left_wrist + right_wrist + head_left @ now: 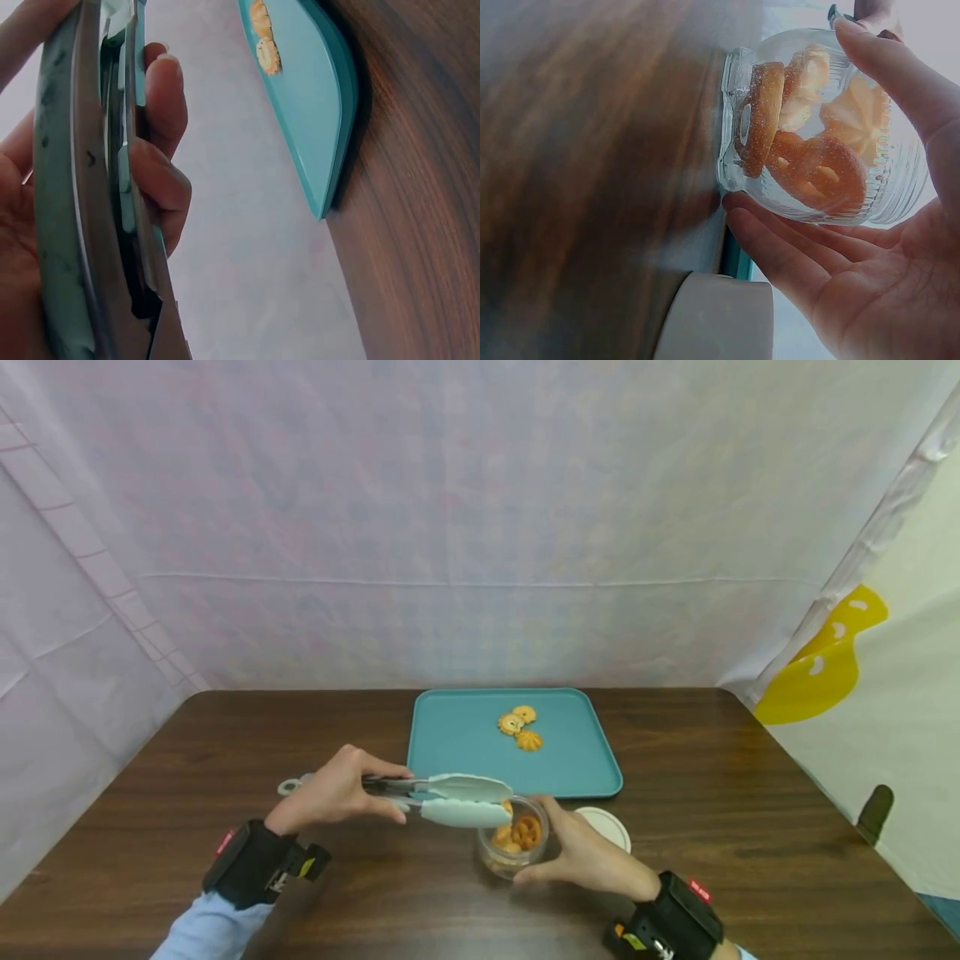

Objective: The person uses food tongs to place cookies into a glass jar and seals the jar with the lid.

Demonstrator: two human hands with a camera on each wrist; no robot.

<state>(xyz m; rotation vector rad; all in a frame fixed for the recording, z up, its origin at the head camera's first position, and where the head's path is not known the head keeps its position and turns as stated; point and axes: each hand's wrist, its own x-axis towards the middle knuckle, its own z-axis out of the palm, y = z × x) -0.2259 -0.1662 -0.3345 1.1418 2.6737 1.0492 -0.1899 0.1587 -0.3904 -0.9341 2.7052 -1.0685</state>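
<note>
My left hand [337, 789] grips a pair of tongs [468, 787] with pale green tips and metal arms. Both tips reach over the mouth of a clear jar [491, 862], and a bit of cookie shows by their ends; whether they pinch it I cannot tell. Around the jar's right side curls my right hand [588, 856], thumb on one side and fingers on the other. Inside the jar are several cookies, among them a pretzel-shaped one [527, 832] and a ridged one [855, 120]. The jar stands upright on the wooden table.
Behind the hands lies a teal tray [450, 735] bearing three cookies [529, 741]. A white round lid [609, 828] is beside the jar, partly behind my right hand. White cloth [465, 527] hangs along the table's far edge.
</note>
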